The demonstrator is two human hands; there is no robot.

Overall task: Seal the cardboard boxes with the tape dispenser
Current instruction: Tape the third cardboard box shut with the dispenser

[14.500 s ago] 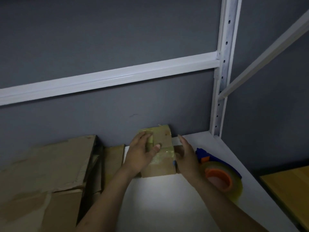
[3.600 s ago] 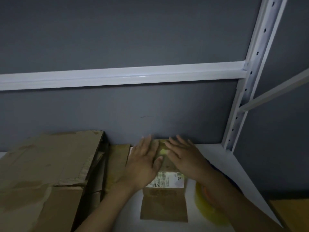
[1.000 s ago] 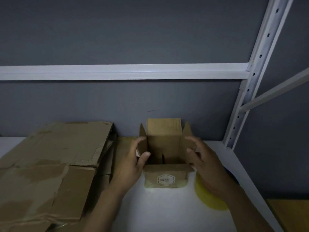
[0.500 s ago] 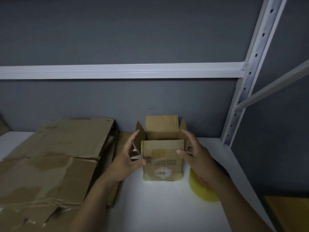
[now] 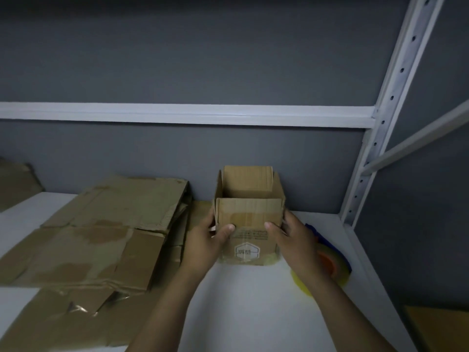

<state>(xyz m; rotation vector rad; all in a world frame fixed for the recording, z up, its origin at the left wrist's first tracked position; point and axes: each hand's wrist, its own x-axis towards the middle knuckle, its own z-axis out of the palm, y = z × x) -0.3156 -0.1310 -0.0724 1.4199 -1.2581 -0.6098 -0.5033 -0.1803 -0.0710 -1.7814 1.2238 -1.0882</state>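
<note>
A small cardboard box (image 5: 248, 224) stands upright on the white shelf (image 5: 248, 301), its top flaps standing up and open. My left hand (image 5: 206, 241) grips its left side, thumb on the front face. My right hand (image 5: 294, 240) grips the right side the same way. The tape dispenser (image 5: 330, 260), blue and orange with a yellowish clear tape roll, lies on the shelf just right of the box, partly hidden behind my right hand and wrist.
Flattened cardboard boxes (image 5: 101, 229) are piled on the left half of the shelf, up to the small box. A grey wall stands close behind. A white perforated upright post (image 5: 365, 161) rises at the right, and a yellow wooden surface (image 5: 441, 326) lies at the lower right.
The box's near flap has come up from folded forward to standing. Both hands closed in from beside the box and now grip its sides. The view shifted slightly right.
</note>
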